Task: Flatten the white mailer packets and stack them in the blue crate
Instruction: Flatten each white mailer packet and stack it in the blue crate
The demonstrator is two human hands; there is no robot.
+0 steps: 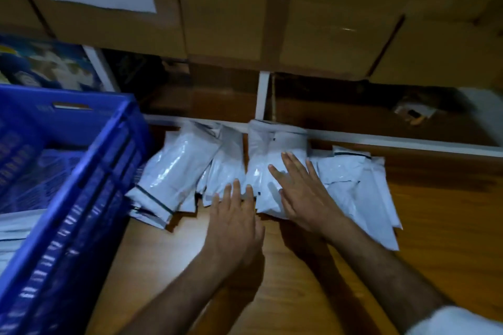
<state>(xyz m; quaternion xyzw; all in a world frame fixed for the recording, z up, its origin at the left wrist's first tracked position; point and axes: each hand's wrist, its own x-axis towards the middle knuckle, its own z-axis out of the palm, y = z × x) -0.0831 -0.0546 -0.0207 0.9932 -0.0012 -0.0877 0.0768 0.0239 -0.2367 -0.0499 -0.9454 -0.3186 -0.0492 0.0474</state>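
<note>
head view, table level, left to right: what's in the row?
blue crate → leftmost white mailer packet → left hand → right hand, flat on the middle packet → rightmost packets → bare wooden table.

Storeroom: stacked cardboard cartons (226, 16)

Crate wall (89, 198) left — bare wood (449, 212) right
</note>
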